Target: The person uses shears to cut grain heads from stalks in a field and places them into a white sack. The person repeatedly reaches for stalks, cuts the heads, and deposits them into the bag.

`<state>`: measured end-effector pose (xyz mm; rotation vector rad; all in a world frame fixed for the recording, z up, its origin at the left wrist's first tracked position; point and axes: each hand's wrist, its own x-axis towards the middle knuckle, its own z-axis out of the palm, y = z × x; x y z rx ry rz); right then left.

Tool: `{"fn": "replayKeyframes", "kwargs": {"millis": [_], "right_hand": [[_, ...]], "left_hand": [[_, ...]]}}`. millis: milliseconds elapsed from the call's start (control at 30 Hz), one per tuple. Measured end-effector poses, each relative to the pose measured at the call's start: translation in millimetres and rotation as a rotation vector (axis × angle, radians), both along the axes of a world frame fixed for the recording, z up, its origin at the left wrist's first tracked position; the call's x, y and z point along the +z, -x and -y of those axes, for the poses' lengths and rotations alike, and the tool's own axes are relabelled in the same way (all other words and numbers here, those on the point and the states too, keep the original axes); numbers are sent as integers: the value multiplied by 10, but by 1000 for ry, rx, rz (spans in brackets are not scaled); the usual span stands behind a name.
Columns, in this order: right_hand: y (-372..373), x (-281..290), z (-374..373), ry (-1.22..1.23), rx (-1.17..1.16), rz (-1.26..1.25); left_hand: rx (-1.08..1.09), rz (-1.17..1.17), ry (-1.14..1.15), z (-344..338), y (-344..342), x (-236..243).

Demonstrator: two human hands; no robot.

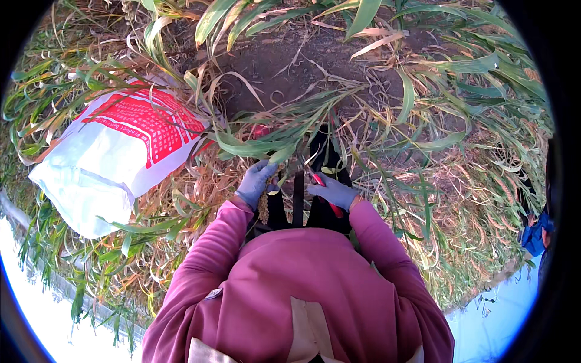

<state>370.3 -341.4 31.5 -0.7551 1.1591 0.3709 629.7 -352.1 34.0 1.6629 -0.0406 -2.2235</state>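
In the head view my left hand (254,183), in a grey glove, is closed on a green leafy stalk (266,142), with a yellowish seed head (264,209) hanging below the fingers. My right hand (334,192), also gloved, grips red-handled shears (319,179), their dark blades pointing up beside the stalk at the right of my left hand. Whether the blades touch the stalk, I cannot tell. Both hands are low in front of my dark trouser legs, partly hidden by leaves.
A large white and red sack (91,169) lies on the plants at the left. Dry and green stalks surround me over brown soil (260,66). At the far right edge, part of another person (535,236) in dark and blue clothing shows.
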Motion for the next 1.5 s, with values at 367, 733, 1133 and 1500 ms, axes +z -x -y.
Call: {"fn": "replayKeyframes", "kwargs": {"millis": [367, 733, 1133, 1500], "right_hand": [[-182, -291, 303, -69, -331, 169], [403, 552, 211, 138, -376, -88], [-595, 1786, 570, 686, -262, 241], [-1758, 2584, 826, 508, -801, 561]], "left_hand": [[-58, -156, -124, 102, -110, -10], [-678, 129, 293, -274, -617, 766], [125, 26, 665, -55, -1107, 2223], [-26, -216, 684, 31, -1061, 2510]]}}
